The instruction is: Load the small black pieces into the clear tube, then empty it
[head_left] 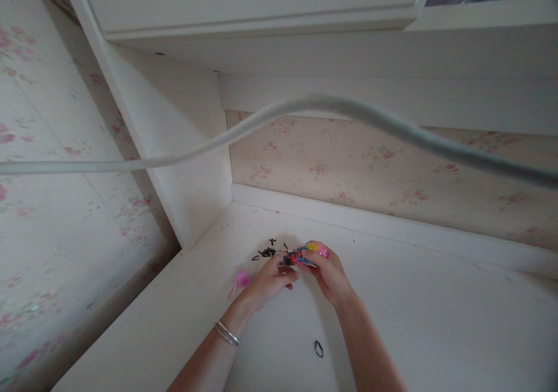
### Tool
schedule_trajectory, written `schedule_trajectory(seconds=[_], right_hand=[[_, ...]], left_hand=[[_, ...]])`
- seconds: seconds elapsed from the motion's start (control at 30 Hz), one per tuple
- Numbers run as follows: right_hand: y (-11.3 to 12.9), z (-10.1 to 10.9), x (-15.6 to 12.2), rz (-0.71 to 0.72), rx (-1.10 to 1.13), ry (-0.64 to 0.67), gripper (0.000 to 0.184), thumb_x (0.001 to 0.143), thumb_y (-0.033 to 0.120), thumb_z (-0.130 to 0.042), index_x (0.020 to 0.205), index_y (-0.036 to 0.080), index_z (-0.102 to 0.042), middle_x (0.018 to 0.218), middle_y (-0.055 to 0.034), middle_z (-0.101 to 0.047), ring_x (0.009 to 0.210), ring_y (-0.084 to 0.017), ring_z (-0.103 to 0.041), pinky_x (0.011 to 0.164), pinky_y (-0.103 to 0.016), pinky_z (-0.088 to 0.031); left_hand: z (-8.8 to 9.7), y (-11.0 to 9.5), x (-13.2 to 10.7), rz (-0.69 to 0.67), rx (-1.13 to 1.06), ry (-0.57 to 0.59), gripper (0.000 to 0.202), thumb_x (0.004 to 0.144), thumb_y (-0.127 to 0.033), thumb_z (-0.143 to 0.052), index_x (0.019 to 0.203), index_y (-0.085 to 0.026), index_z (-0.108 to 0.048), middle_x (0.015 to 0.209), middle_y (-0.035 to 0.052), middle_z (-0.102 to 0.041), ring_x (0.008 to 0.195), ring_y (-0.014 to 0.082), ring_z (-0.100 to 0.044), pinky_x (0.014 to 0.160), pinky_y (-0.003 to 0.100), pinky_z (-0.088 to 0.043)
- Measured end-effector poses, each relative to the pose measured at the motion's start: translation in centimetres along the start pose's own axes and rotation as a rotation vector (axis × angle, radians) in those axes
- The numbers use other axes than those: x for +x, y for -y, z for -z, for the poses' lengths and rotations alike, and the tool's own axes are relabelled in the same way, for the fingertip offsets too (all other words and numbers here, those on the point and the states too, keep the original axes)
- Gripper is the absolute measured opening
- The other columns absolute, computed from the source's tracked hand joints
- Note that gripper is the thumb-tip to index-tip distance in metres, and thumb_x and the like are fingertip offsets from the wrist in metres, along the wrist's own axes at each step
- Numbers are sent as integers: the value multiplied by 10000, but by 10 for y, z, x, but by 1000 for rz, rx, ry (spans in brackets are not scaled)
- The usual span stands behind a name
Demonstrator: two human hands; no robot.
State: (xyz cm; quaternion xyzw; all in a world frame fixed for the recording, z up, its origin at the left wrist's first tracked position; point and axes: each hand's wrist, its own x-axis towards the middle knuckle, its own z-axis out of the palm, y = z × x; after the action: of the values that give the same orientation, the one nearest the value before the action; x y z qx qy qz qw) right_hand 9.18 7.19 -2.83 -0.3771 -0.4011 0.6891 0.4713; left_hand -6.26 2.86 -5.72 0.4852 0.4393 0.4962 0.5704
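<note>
Between my two hands is a clear pack of small multicoloured rubber bands (297,257), showing black, red, blue, yellow and pink. My left hand (271,279) is closed on its left end, with silver bangles on the wrist. On the right end, my right hand (330,276) grips it with thumb and fingers. A small pile of black bands (267,252) lies on the white tabletop just beyond my left hand. Left of that hand is a small pink thing (242,279), whose kind I cannot make out. One dark band (318,348) rests nearer to me, between my forearms.
A white cable (314,103) crosses the view above the hands, close to the camera. White shelving (261,3) overhangs the white desk (414,316), with an upright side panel (187,148) at the left. Flowered wallpaper (318,154) covers the wall behind.
</note>
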Motion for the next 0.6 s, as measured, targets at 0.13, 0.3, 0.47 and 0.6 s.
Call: schedule_trajectory(seconds=[0.13,0.3,0.47,0.6], right_hand=[[4,10,2,-1,-18,-30,255,643,325,-771,822,185,-657,822,-32,-716,776,-186,-659,654,-278,-540],[9,17,2,16,-40,-44,263,650,326,-768,845,191,-654,836,-31,-714,783,-189,-656,660,-290,-538],[10,19,4,37,-40,-90,279,644,343,-769,838,179,-653,827,-43,-716,793,-202,-667,678,-303,-542],[10,21,4,50,9,-109,278,640,329,-775,847,187,-654,869,-41,-716,821,-197,-663,704,-303,-548]], left_hand=[[0,-3,-5,-7,49,15,323,717,-325,-705,1004,-180,-670,986,64,-604,814,147,-564,614,219,-474],[-4,-4,-7,10,22,12,363,714,-356,-714,1024,-170,-677,904,71,-641,833,184,-602,632,256,-487],[-3,3,-3,58,-16,-92,420,675,-370,-747,1020,-149,-656,905,91,-678,835,201,-631,617,258,-482],[-1,9,0,60,-6,-222,463,640,-334,-776,1030,-146,-612,831,49,-645,682,144,-598,551,239,-472]])
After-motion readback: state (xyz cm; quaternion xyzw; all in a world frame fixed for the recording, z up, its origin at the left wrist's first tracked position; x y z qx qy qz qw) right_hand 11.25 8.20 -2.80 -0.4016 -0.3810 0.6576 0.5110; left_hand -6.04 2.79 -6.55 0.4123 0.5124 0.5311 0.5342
